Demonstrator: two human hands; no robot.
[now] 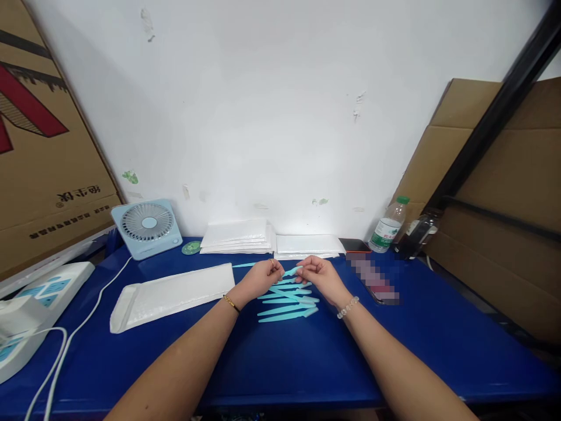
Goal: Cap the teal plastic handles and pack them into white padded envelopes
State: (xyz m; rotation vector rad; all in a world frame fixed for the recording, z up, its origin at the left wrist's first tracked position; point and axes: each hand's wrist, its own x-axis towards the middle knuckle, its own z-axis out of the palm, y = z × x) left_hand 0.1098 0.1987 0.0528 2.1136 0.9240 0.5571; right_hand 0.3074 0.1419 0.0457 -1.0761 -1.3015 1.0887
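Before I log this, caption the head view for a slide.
Right hand pinches a turquoise stick, left hand at its other end, near more sticks on a blue table.

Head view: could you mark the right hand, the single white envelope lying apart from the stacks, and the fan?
Right hand (323, 279): head view, back of the hand.
White envelope (177, 296): head view, middle of its upper face.
Fan (149, 223): head view, central hub.

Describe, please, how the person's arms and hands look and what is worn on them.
The left forearm and right forearm are bare, with no sleeves in view. The left hand wears a gold-coloured ring, and its wrist a thin gold and dark bracelet. The right hand has a pale beaded bracelet at its wrist. Neither hand is gloved.
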